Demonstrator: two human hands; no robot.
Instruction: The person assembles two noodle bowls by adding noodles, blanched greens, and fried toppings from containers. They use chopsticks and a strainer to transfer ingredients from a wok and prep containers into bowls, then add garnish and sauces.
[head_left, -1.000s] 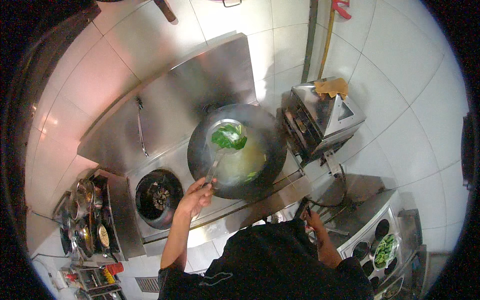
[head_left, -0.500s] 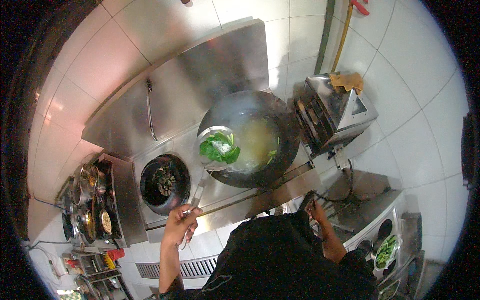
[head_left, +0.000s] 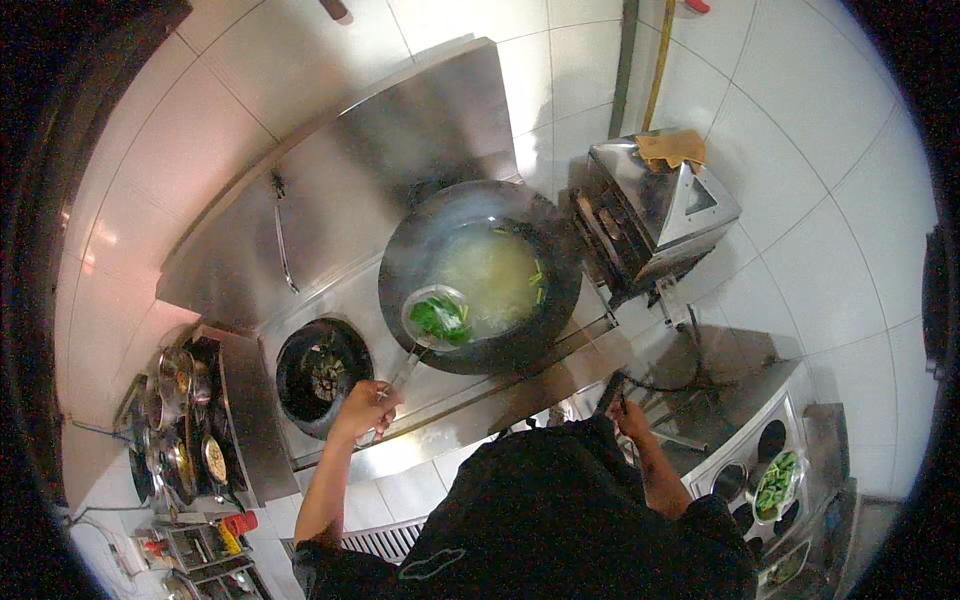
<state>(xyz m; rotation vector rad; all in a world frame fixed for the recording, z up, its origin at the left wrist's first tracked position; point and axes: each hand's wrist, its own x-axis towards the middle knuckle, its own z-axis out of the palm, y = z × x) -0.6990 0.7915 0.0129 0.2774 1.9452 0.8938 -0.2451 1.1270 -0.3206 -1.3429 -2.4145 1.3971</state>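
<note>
A skimmer with a long handle is in my left hand, fingers closed around the handle. Green leaves fill its round bowl, which sits inside the near left of a large dark wok. Cloudy yellowish liquid steams in that wok, and a few green stalk pieces lie along its right side. Down by the stove's front edge, my right hand is closed around a dark handle-like piece. What that piece belongs to cannot be made out.
Left of the wok stands a smaller black wok with dark bits inside. A thin metal spout hangs behind it. A metal box with a tan cloth stands right. Pots sit far left; a bowl of cut greens lies right.
My left hand has brought the skimmer with the leaves lower and further into the large wok. The whole view has shifted slightly. My right hand keeps its grip.
</note>
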